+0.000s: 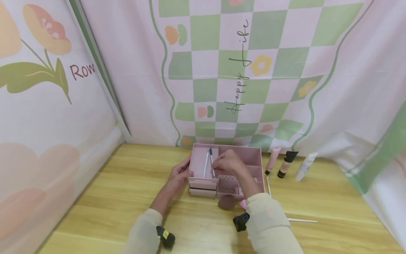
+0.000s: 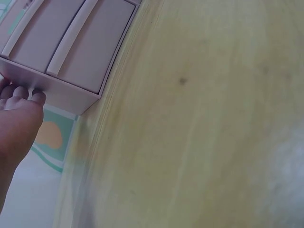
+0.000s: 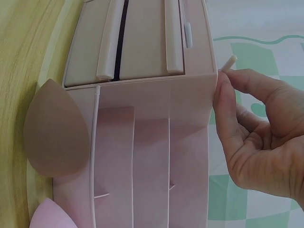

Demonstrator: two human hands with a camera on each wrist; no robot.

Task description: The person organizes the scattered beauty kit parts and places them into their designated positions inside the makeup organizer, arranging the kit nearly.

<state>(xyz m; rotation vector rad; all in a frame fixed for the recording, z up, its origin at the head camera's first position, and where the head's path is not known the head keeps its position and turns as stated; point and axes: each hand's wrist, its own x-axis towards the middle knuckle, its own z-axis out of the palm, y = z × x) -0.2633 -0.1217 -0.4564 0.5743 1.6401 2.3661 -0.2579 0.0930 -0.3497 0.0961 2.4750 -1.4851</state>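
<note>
A pink cosmetics organizer (image 1: 239,152) stands against the back curtain, with two drawers at its lower left and open compartments on the right. My left hand (image 1: 177,177) rests against its left side, fingertips touching the wall in the left wrist view. Above the organizer's top tray (image 1: 198,160), my right hand (image 1: 229,163) pinches a thin makeup brush (image 1: 211,157) with a dark tip and pale handle. The pale handle end (image 3: 231,61) pokes out past thumb and forefinger in the right wrist view. Beside it in the tray lies a slim white stick (image 1: 206,163).
A brown makeup sponge (image 1: 226,202) and a pink sponge (image 1: 243,204) sit before the organizer. To its right stand a pink tube (image 1: 272,160), a black-capped tube (image 1: 286,165) and a white bottle (image 1: 305,167). Pale sticks, including one white stick (image 1: 302,220), lie on the wooden table (image 1: 104,197).
</note>
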